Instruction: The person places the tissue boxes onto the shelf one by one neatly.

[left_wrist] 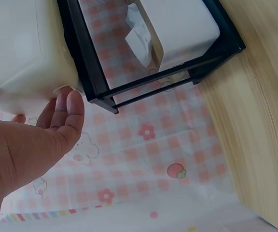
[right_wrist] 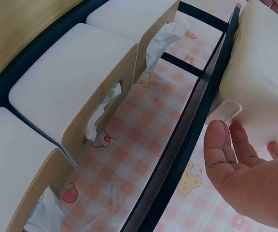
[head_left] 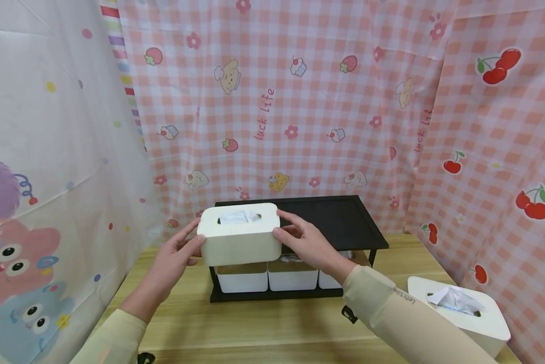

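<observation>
The left hand [head_left: 174,258] and right hand [head_left: 305,242] grip opposite ends of a cream, rounded-rectangular, plastic-looking tissue box [head_left: 240,247]. Beneath and beyond them, a black two-tier rack [head_left: 331,222] holds three white, wood-topped boxes [head_left: 242,279]; right of the right hand sits another cream tissue box [head_left: 463,321].

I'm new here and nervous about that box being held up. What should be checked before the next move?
1. Left hand gripping held box: ok, at one end.
2. Right hand gripping it: ok, at the other end.
3. Held box upright: ok, tissue showing on top.
4. Held box's weight on black rack: cannot tell.
5. Three lower boxes inside rack: ok, side by side.
6. White box at right apart from rack: ok, on the table.
</observation>
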`<state>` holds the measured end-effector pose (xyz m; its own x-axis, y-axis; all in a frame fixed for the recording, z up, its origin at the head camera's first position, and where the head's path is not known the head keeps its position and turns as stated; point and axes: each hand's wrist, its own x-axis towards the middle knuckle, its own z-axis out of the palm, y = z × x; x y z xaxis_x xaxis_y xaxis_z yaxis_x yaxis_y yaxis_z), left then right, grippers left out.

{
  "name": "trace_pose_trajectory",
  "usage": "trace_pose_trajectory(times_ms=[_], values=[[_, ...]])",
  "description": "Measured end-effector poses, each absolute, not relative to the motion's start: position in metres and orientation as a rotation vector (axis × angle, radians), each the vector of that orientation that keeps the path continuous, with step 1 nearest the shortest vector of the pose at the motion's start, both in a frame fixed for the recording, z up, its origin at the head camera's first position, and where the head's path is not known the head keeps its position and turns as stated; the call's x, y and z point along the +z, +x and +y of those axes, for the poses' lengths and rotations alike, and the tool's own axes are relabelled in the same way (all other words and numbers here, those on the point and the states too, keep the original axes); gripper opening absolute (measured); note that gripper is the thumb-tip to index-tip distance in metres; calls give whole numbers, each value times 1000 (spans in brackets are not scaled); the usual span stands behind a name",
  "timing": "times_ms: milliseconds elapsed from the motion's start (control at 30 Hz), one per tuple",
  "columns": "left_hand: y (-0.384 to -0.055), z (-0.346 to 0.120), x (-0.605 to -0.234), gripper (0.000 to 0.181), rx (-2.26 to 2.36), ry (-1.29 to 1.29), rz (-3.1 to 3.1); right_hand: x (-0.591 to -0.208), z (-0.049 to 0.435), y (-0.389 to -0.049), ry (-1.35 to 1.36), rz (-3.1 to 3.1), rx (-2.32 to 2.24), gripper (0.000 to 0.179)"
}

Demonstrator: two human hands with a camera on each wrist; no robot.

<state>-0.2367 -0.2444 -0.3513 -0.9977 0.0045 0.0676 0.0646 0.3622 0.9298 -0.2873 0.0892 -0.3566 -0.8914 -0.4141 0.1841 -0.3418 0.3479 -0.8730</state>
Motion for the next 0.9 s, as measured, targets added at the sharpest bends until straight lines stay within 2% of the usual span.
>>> trace_pose_trajectory(times_ms=[900], values=[[-250, -240, -348, 62, -1735, -49, -2520, -350, 87, -297, -600, 2475, -1635, 68]])
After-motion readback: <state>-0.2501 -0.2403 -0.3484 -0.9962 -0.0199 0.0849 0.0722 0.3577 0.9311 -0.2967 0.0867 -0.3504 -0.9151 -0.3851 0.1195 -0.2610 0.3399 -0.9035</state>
